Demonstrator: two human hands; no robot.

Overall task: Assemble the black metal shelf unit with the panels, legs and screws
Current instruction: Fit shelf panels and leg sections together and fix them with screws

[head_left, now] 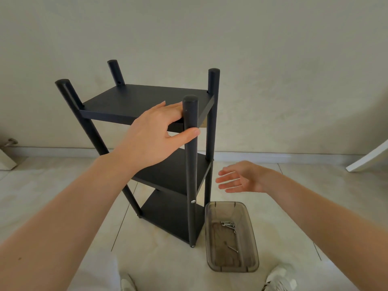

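Head view: tray (249, 238) holds screws (229, 225); left hand (155, 135) grasps shelf leg (190, 156), right hand (239, 178) released.

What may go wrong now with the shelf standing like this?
The shelf unit seems to lean, steadied only by the left hand on its top panel and front leg; releasing it might tip it. The open right hand holds nothing. The tray of screws beside the base could be kicked by the shoes.

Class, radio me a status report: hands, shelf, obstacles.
Left hand grips near leg, fingers on top panel. Right hand open, free. Shelf unit upright. Screw tray beside it.
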